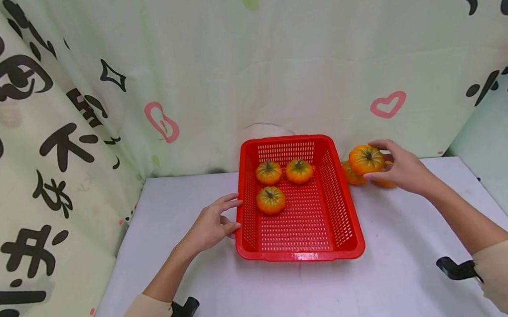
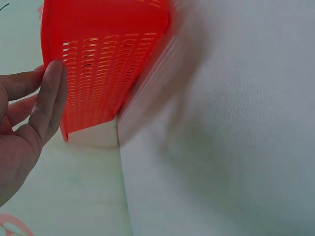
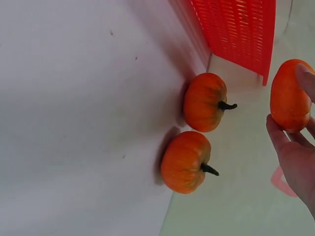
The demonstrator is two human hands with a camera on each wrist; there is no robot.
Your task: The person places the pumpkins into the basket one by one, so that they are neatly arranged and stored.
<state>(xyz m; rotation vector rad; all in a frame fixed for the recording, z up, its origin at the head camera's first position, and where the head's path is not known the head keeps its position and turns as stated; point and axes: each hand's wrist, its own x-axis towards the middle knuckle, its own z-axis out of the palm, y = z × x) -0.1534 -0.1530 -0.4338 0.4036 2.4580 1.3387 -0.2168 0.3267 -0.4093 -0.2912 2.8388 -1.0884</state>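
Held pumpkin (image 1: 366,158): above the table (image 1: 383,288), just right of the basket (image 1: 299,258), near its far end.
Handling: likely light and stiff, its smooth skin perhaps slippery; grip its rounded sides at the widest part rather than by any stem.
Right hand (image 1: 402,169): you pinch that pumpkin between thumb and fingers, forearm angled in from the near right.
Left hand (image 1: 207,227): your fingers are spread, resting against the basket's left side, forearm coming from the near left.
Other pumpkins: three (image 1: 271,200) inside the basket, two (image 3: 205,102) on the table to its right.
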